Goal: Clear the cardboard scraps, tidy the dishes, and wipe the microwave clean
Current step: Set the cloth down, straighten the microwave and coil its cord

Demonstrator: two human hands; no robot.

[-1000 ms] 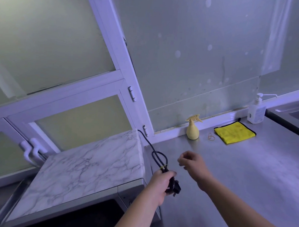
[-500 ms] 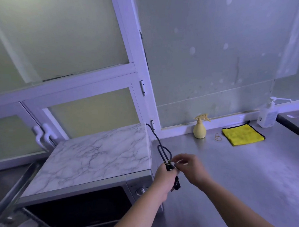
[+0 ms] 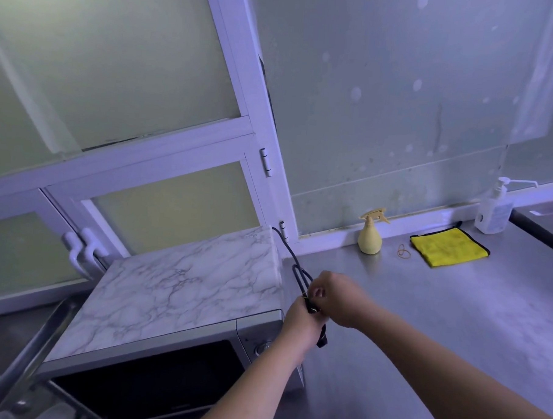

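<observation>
Both bare forearms reach fwd. L grip fisted round black cord. R grip touching it from the right, fingers curled, pinching same cord.

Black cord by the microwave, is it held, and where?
Yes. The left hand grips the folded cord just above its plug; the right hand pinches the same spot.

Marble-topped silver microwave, black cord looped alongside

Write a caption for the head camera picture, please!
Left hand and right hand grip the black cord beside the marble-topped microwave; yellow cloth and spray bottle sit on the counter.
</observation>
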